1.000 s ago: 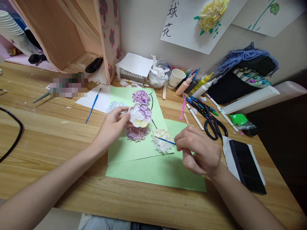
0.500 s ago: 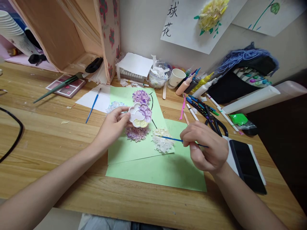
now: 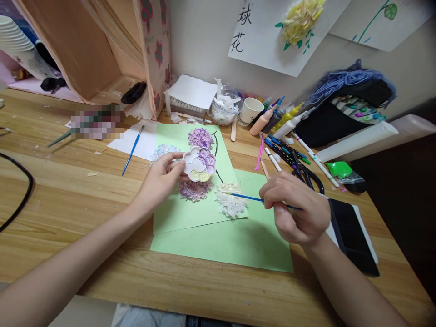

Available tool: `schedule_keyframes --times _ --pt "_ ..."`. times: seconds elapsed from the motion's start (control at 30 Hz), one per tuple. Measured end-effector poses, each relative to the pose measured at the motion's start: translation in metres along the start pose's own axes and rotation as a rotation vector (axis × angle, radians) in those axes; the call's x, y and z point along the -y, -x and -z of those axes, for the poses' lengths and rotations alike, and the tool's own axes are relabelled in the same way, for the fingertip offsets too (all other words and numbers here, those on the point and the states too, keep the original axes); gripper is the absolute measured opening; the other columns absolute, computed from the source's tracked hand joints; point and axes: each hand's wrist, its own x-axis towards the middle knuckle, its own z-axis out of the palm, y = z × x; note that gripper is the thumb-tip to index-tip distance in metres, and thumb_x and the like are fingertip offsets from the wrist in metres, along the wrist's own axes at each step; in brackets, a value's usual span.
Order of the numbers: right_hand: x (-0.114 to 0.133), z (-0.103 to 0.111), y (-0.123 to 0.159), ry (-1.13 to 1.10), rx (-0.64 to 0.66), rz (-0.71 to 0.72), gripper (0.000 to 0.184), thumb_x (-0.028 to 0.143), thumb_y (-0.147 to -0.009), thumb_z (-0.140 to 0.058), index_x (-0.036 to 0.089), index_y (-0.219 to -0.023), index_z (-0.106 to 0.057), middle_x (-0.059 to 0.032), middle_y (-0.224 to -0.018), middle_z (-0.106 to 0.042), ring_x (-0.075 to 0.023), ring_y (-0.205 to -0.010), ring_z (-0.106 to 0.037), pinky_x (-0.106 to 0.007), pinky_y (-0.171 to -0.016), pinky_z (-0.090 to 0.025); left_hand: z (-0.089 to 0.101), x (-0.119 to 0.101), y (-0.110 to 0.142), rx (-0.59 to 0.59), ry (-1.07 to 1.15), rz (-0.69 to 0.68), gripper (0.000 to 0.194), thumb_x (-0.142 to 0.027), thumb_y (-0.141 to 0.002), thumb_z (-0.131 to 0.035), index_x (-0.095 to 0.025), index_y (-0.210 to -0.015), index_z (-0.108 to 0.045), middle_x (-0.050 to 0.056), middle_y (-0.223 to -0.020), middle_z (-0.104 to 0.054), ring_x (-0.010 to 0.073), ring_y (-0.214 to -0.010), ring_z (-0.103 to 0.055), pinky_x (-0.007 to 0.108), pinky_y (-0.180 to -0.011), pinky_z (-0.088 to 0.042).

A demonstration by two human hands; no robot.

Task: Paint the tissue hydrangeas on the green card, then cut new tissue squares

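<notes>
My left hand [image 3: 166, 178] grips the edge of a white flower-shaped paint palette [image 3: 194, 164] with purple and yellow paint in its wells. It hovers over the green paper [image 3: 177, 213]. Pinched in my right hand [image 3: 296, 208] is a thin blue paintbrush [image 3: 247, 197]. The brush tip lies at the pale flower [image 3: 233, 206] of crumpled paper, whose upper part is yellowish and lower part white. Two purple paper flowers, one above [image 3: 200, 137] and one below [image 3: 195, 190] the palette, and a pale blue flower [image 3: 165, 151] sit on the same sheet.
A second blue brush [image 3: 132, 150] rests on white paper at the left. Behind the green sheets stand a paper cup [image 3: 250, 111], a bowl of paper scraps [image 3: 226, 109] and paint bottles [image 3: 262, 122]. Scissors [image 3: 308, 179], pens and a black case [image 3: 354, 236] lie at the right.
My right hand has shifted slightly to the right with the paintbrush, its tip still at the pale flower. My left hand and the palette have hardly moved.
</notes>
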Motion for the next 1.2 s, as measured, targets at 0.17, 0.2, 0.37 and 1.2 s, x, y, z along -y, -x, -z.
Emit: schedule_keyframes --times 0.17,0.2,0.37,1.2 --pt "-0.002 0.001 0.007 0.033 -0.236 0.06 0.019 0.007 -0.075 -0.041 0.021 -0.068 -0.05 -0.001 -0.058 -0.054 -0.0156 -0.053 -0.05 -0.032 -0.051 -0.037 -0.001 0.0 0.0 0.004 0.002 0.004 0.038 -0.034 -0.079 -0.059 -0.013 -0.11 -0.057 0.002 -0.077 -0.07 0.0174 -0.071 -0.067 0.034 -0.075 -0.055" --pt "-0.001 0.0 0.007 0.029 -0.248 0.053 0.018 0.008 -0.077 -0.041 0.021 -0.069 -0.051 -0.0015 -0.059 -0.055 -0.0162 -0.054 -0.051 -0.032 -0.052 -0.037 -0.001 0.0 0.001 0.007 0.0 0.005 0.037 -0.034 -0.079 -0.059 -0.013 -0.11 -0.058 0.002 -0.077 -0.07 0.0175 -0.071 -0.067 0.034 -0.075 -0.055" --pt "0.001 -0.005 0.003 -0.03 -0.128 -0.02 0.021 0.006 -0.079 -0.04 0.021 -0.073 -0.053 -0.0021 -0.064 -0.058 -0.0158 -0.057 -0.054 -0.033 -0.056 -0.041 -0.002 0.001 0.001 0.02 -0.01 0.006 0.035 -0.034 -0.078 -0.059 -0.014 -0.107 -0.058 0.003 -0.079 -0.07 0.0182 -0.076 -0.067 0.033 -0.074 -0.056" --pt "-0.012 0.009 0.001 -0.108 -0.358 -0.178 0.017 0.013 -0.075 -0.043 0.021 -0.059 -0.044 0.0002 -0.054 -0.044 -0.015 -0.049 -0.044 -0.032 -0.05 -0.031 -0.001 0.0 0.002 0.029 -0.027 0.005 0.035 -0.034 -0.079 -0.058 -0.015 -0.108 -0.058 0.003 -0.082 -0.071 0.0177 -0.077 -0.067 0.032 -0.075 -0.055"
